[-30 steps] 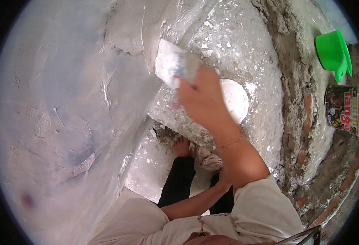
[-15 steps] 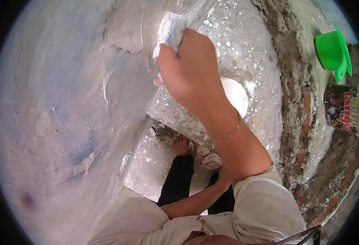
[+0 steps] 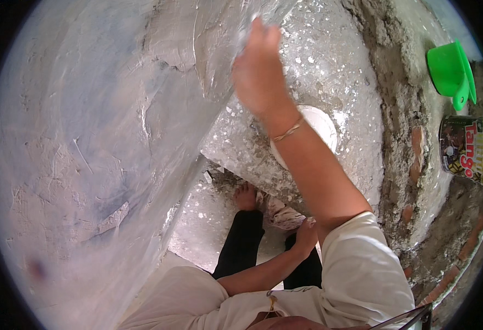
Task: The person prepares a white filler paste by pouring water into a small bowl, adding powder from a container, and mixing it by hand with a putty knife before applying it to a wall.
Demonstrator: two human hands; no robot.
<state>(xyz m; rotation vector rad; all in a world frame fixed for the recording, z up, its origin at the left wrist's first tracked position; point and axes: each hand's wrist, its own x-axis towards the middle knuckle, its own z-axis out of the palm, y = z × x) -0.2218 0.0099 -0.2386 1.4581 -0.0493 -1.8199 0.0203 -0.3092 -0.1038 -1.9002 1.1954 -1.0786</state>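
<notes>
My right hand (image 3: 259,71), blurred by motion, is up against the plastered wall (image 3: 104,121). Its fingers are closed round a scraper coated in white putty; the half-second-old frame shows this tool clearly, while now it is mostly hidden behind the hand. Beneath my right forearm a white round tub (image 3: 321,129) stands on the speckled ledge, partly covered by the arm. My left hand (image 3: 306,237) is low by my knee, its fingers curled and partly behind my right arm. A small pale bit shows at its fingertips, too unclear to name.
At the right are a green plastic scoop with a handle (image 3: 447,69) and a dark printed plastic container (image 3: 464,147). A rough brick and mortar edge (image 3: 414,159) runs down that side. By my bare foot (image 3: 246,196) lies a stained, crumpled bundle (image 3: 282,213).
My right hand has swung rightward along the wall's edge, and the scraper has turned out of clear sight. More of the white tub shows. My left hand has come out from behind the right elbow.
</notes>
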